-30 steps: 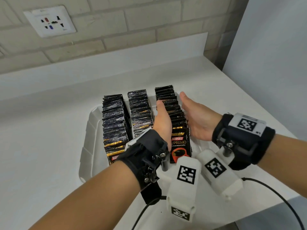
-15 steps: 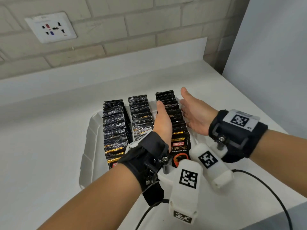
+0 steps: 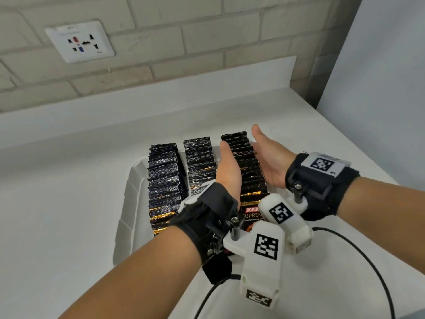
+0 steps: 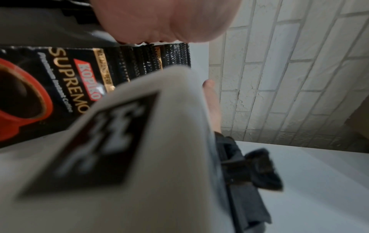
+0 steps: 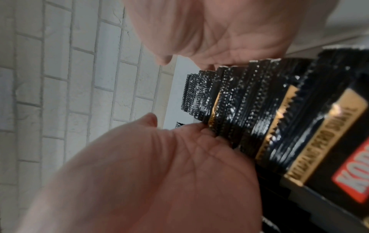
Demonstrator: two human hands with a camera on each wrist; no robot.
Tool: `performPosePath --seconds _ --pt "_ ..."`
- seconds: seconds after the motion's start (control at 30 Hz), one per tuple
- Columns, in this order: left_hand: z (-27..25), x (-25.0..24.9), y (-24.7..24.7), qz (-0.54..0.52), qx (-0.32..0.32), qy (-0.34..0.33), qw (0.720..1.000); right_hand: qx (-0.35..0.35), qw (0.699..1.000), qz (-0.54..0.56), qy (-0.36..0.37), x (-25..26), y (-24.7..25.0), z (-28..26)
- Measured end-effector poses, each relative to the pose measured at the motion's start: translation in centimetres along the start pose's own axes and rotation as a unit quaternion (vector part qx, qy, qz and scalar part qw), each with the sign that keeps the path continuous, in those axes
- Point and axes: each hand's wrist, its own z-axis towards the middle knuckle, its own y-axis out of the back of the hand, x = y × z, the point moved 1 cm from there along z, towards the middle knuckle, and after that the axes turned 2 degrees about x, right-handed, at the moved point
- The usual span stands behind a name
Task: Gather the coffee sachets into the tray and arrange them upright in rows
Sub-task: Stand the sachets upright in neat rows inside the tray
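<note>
Squaring the three o'clock row of sachets [image 3: 243,166], the left hand [image 3: 227,171] and right hand [image 3: 269,162] press flat-fingered, each grip open. Thin, slick packets likely topple; I'd squeeze the row's sides in the tray [image 3: 128,203].

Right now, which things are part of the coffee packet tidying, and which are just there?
Part of the job:
- coffee sachets, standing in three rows
- white tray holding them
- left hand and right hand, flat against either side of the right-hand row

Just there:
- wall socket
- brick wall
- black cable
- white counter
</note>
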Motion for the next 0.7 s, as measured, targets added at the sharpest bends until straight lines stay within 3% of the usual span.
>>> performPosePath --seconds 0.53,0.7 --pt "-0.31 -0.24 0.43 0.003 -0.024 0.01 1.0 0.02 1.0 -0.016 -0.007 -0.27 -0.26 0.53" --pt "-0.35 -0.45 0.33 0.011 0.0 0.015 1.0 0.009 0.999 -0.048 0.003 0.17 -0.29 -0.4"
